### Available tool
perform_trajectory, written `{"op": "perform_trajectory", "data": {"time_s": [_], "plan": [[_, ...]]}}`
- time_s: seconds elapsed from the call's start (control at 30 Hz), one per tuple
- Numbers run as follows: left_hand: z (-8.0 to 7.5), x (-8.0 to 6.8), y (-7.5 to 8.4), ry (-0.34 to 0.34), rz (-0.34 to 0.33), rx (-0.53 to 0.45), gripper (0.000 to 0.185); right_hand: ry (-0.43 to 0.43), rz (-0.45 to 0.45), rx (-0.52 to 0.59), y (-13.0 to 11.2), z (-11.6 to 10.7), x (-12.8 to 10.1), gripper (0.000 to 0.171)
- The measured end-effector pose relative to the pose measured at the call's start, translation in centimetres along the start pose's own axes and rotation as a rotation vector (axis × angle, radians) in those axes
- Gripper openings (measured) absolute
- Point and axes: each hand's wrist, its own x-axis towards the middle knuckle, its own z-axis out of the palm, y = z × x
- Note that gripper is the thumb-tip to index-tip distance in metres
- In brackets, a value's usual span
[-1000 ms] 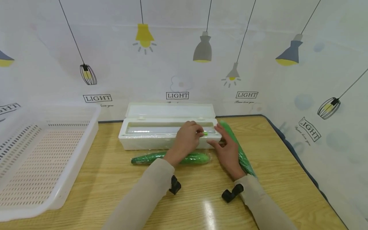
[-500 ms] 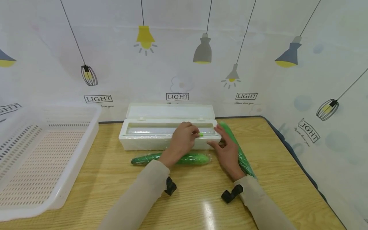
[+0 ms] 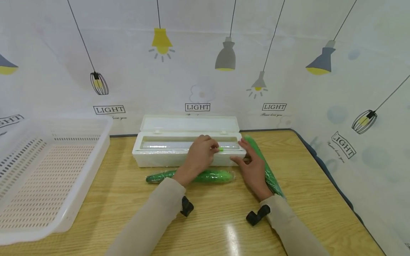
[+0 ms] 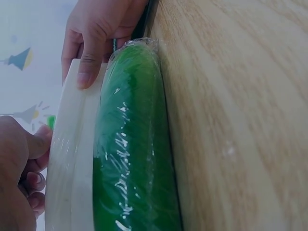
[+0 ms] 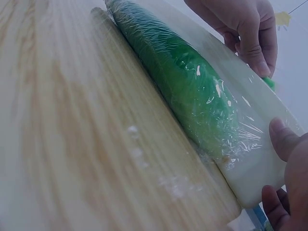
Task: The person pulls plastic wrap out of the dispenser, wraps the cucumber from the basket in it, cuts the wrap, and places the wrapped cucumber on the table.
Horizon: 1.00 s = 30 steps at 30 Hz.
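A long white cling film dispenser box (image 3: pixel 160 160) stands on the table, its lid (image 3: pixel 189 123) raised, a roll of film (image 3: pixel 163 145) inside. My left hand (image 3: pixel 199 153) pinches a small green slide cutter (image 3: pixel 221 149) on the box's front top edge. At the right end, my right hand (image 3: pixel 254 170) holds the box, its thumb (image 5: pixel 283 137) against the front face in the right wrist view. A film-wrapped cucumber (image 3: pixel 217 176) lies in front of the box, passing under my left wrist. Beside my right hand lies another wrapped cucumber (image 3: pixel 271 179), partly hidden by that hand and sleeve.
A white perforated plastic basket (image 3: pixel 86 174) stands at the left of the wooden table (image 3: pixel 217 231). Behind the box rises a wall sheet (image 3: pixel 179 81) printed with lamps; the table's dark-edged border runs along the back and right.
My left hand has slid the green cutter a short way left along the box's edge. My right hand stays at the box's right end, and the cucumbers have not moved.
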Motion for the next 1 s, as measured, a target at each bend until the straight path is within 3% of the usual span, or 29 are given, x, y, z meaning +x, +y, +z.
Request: {"op": "perform_trajectory", "data": {"time_s": [0.43, 0.6, 0.8, 1.0], "plan": [[-1.3, -0.7, -1.5, 0.008, -0.020, -0.040, 0.004, 0.005, -0.015, 0.009, -3.6, -0.6, -0.1, 0.056], [-1.3, -1.2, -2.0, -0.004, -0.042, -0.053, 0.005, -0.011, 0.006, 0.021, -3.6, -0.4, -0.4, 0.057], [-1.8, -1.5, -2.3, 0.024, -0.031, -0.059, 0.005, -0.001, -0.032, 0.016, -3.4, -0.3, -0.3, 0.056], [-2.3, -1.7, -2.6, 0.032, -0.025, -0.072, 0.004, -0.001, -0.007, 0.021, -3.4, -0.4, -0.3, 0.057]]}}
